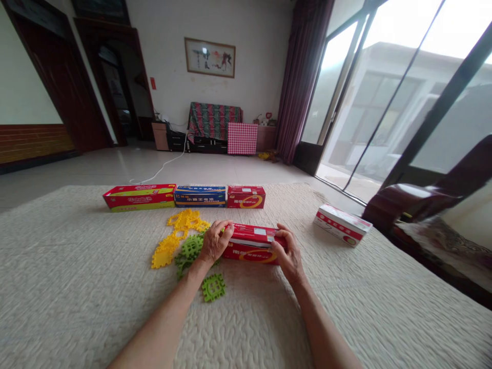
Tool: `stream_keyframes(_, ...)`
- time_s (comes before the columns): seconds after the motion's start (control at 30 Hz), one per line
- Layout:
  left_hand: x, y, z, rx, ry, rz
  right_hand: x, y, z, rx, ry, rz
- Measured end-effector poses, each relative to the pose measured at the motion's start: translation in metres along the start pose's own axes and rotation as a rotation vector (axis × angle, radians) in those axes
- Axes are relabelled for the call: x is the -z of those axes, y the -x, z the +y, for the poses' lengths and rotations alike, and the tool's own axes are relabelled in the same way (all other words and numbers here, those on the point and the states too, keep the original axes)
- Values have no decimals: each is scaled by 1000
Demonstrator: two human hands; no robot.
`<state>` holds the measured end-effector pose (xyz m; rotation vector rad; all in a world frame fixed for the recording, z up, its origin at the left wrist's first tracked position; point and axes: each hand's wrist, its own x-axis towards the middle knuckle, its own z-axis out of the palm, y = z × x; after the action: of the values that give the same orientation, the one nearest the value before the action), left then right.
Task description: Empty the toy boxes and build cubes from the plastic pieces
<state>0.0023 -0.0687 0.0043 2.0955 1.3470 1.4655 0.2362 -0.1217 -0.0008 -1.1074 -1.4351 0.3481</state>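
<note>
A long red cardboard box (251, 245) with white and yellow print lies on the quilted cover in front of me, held at both ends. My left hand (216, 241) grips its left end, fingers over the top edge. At the right end my right hand (287, 252) is closed round the box, thumb on the front. A dark gap runs below the lid along the front. Green plastic interlocking pieces (191, 247) lie beside and partly behind my left hand. One separate green piece (213, 287) rests nearer to me, and yellow interlocking pieces (166, 251) spread to the left.
Behind stand a red and green box (140, 197), a blue box (200, 197) and a smaller red box (246, 197) in a row. A white and red box (343, 224) sits at the right. The quilted cover (96, 287) ends at the tiled floor; a dark wooden armchair (415, 205) stands right.
</note>
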Motion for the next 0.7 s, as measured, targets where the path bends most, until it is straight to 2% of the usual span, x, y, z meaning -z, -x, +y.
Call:
stream_keyframes(0.23,2,0,5,32,-15,-79,3,2,-2,22,-7,-60)
stream_keyframes(0.47,2,3,3,-84,-28,-134,9,2,-4,28,64,-96)
stream_keyframes(0.53,1,3,2,-83,-29,-135,15,-1,-12,48,152,-185)
stream_keyframes(0.7,2,2,2,-72,-22,-141,17,-22,-52,116,561,-519)
